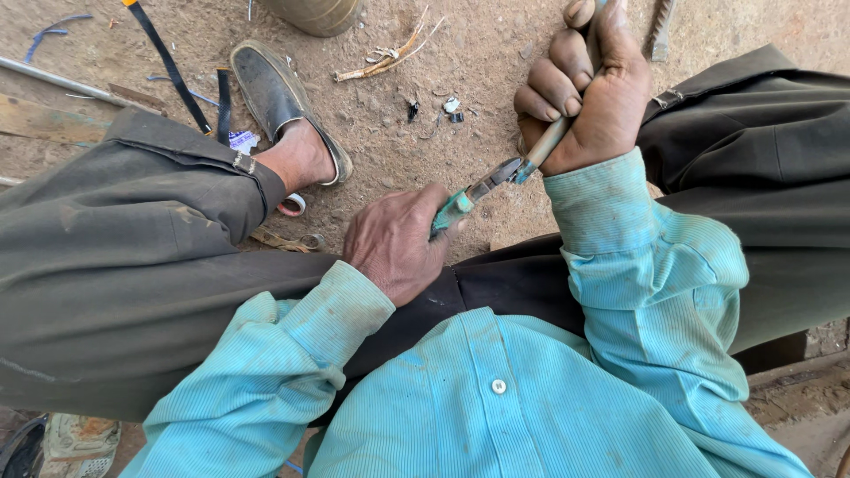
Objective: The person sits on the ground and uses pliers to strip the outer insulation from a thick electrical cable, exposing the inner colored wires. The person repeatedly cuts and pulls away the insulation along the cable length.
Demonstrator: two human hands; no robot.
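Trousers [133, 257], dark and dusty, fill most of the view, the person's knees spread wide above a dirt floor [443, 53] strewn with scraps. A light blue striped shirt [496, 398] covers the chest and both forearms.

Over by the person's left knee a worn dark shoe [283, 97] rests on the dirt, with black straps [168, 62] and a dry twig [390, 57] lying near it.

The right hand [589, 88] is raised between the knees, its grip closed firmly round a pale rod-like piece [547, 142] that sticks out below the fist; what the piece is, and how far it runs up inside the hand, cannot be told. The left hand [394, 243] sits lower, just above the lap, its grip wrapped tightly round the green handles of a pair of pliers [478, 190]. The metal nose of the pliers points up and away from the body and meets the lower end of the pale piece, just beneath the right fist.

The pliers look stiff, hard and fairly weighty for their size, best held by the sleeved handles, where the covering gives purchase. The pale piece seems light and rigid; it is thin, so a full fist close to the working end should steady it against twisting.
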